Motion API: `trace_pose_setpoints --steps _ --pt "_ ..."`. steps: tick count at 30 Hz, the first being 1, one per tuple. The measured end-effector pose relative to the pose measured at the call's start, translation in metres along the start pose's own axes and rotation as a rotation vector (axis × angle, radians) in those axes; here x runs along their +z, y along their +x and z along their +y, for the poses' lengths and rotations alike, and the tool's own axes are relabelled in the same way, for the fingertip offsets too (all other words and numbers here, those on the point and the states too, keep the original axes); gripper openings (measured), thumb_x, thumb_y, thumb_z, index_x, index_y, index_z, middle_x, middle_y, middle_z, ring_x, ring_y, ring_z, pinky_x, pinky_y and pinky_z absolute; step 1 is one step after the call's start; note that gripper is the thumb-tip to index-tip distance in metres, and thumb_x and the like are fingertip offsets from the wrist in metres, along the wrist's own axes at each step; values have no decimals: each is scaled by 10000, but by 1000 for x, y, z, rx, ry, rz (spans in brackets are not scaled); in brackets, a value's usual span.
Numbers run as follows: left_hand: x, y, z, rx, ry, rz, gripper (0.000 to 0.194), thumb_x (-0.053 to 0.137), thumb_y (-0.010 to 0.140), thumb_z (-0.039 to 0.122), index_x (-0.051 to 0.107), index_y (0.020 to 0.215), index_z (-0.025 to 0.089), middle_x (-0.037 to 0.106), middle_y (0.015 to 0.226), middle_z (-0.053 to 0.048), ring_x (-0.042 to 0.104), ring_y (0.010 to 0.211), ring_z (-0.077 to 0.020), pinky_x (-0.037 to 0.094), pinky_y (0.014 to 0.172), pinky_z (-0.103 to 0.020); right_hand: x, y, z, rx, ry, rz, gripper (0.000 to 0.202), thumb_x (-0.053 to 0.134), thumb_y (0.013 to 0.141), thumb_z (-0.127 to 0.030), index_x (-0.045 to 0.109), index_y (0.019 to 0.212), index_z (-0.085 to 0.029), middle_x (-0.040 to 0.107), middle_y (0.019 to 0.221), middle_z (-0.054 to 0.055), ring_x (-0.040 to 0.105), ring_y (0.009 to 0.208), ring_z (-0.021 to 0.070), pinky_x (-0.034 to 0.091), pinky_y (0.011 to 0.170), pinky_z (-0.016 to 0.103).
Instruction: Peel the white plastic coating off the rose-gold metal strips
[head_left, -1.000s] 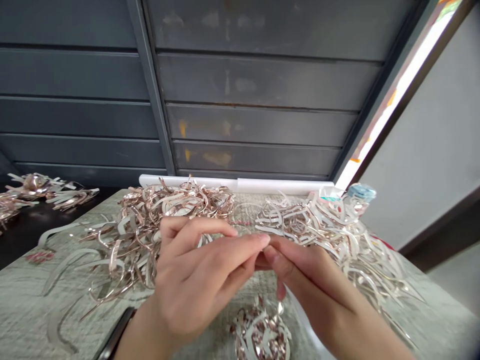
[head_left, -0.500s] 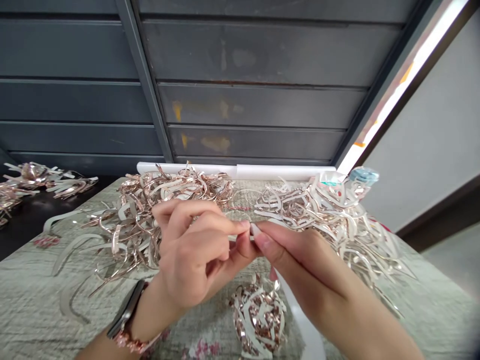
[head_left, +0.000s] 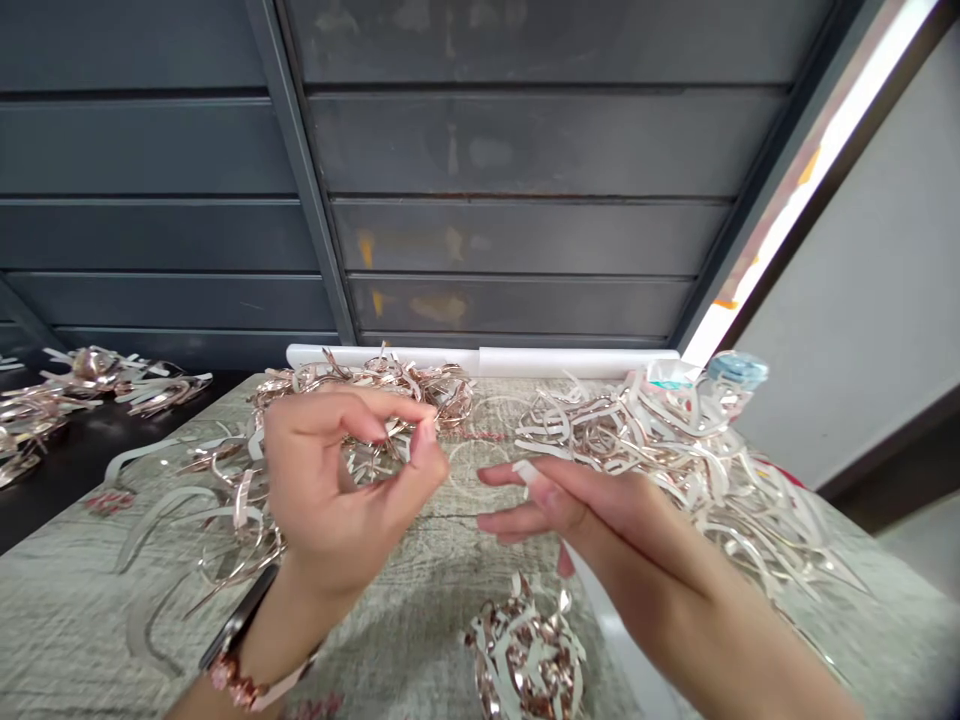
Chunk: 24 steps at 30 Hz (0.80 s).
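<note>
My left hand (head_left: 337, 480) is raised over the table, thumb and forefinger pinched together; whatever lies between the tips is too small to make out. To its right, my right hand (head_left: 592, 510) pinches the end of a white strip (head_left: 525, 470) between thumb and forefinger, its other fingers spread. A wider white band (head_left: 615, 640) runs down beneath the right forearm. Between the wrists, near the bottom edge, lies a round bundle of shiny rose-gold and white curled strips (head_left: 526, 655). The hands are apart.
Tangled rose-gold and white strips (head_left: 360, 380) lie behind my left hand. Another heap (head_left: 637, 430) lies behind my right, beside a blue-topped roll (head_left: 739, 370). A white tube (head_left: 555, 362) borders the table's (head_left: 60, 600) back. More bundles (head_left: 94, 375) rest on a dark surface at far left.
My hands have separated: the left moved left and the right slightly down and right, its lower fingers now spread. The white strip end stays in my right hand. The view has shifted slightly.
</note>
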<state>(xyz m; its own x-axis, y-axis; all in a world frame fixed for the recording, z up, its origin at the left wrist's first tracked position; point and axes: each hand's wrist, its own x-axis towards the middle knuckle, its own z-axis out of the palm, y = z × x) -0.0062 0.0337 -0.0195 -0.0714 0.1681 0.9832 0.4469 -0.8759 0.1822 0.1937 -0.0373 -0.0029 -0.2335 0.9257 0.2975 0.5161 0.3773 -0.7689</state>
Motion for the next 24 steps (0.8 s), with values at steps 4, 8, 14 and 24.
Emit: trace_pose_setpoints --steps 4,8,14,24 --pt "1 2 4 173 80 -260 110 632 874 256 538 848 207 609 673 13 571 605 -153 446 545 -292 0 2 1 -33 -34 -4 314 438 1058 -412 704 928 -306 748 826 -19 666 752 173 520 711 291" --pt "9 -7 8 388 167 -346 179 604 916 236 524 759 207 572 567 14 473 522 -147 362 489 -280 2 -1 2 -119 -180 7 343 403 1059 -389 634 834 -270 629 651 -5 590 623 181 462 566 293" --pt "14 -15 -2 462 95 -308 235 532 888 119 452 695 227 487 485 48 385 441 -121 302 429 -270 -2 13 7 -323 -187 -144 231 448 1057 -258 657 960 -254 724 896 28 664 918 214 527 845 351" --pt "16 -20 -2 136 -182 -197 236 466 907 67 459 714 204 450 553 46 425 473 -98 356 462 -237 39 26 9 -450 -88 322 183 599 988 -164 710 1125 -213 764 1189 39 665 1132 184 532 954 330"
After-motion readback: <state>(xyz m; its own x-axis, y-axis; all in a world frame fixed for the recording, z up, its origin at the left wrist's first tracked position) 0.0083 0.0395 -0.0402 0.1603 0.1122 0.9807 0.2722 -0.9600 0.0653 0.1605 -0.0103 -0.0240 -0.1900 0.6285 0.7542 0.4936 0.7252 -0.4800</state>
